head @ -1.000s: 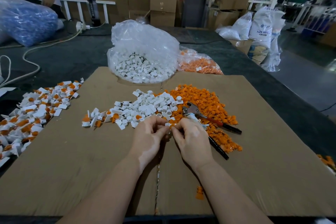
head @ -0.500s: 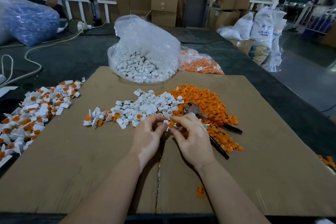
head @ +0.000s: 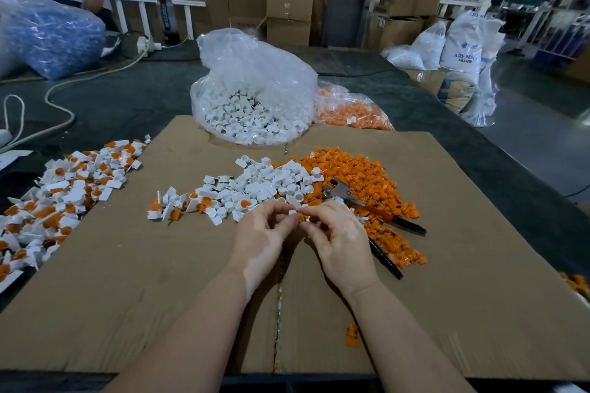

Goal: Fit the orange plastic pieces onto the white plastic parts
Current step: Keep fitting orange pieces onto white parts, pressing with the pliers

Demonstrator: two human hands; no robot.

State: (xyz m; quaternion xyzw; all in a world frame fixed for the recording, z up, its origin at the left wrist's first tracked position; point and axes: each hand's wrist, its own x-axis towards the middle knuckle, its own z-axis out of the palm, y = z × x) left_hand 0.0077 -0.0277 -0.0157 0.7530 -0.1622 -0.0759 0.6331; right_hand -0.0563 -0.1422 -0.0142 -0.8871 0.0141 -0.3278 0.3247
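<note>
Pinching white part point(head: 292, 212) in left hand point(head: 260, 234), orange piece point(head: 302, 217) in right hand point(head: 340, 241), both just near side of white pile point(head: 265, 183) on cardboard sheet point(head: 127, 281). You: line orange piece square with socket, press straight with thumb, feel for seat, no twisting. Spare orange heap point(head: 360, 175) right of white pile; pliers point(head: 367, 207) lie on it. Readable writing: sack point(head: 467, 51) far right of white pile, "ABS RESIN"; rest too small.

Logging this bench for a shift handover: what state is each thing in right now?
left hand: pinching a small piece
right hand: pinching the same small piece
clear bag of white parts: open, part full
bag of orange pieces: lying flat
pliers: lying unused on the orange heap
finished pile: assembled, heaped left
</note>
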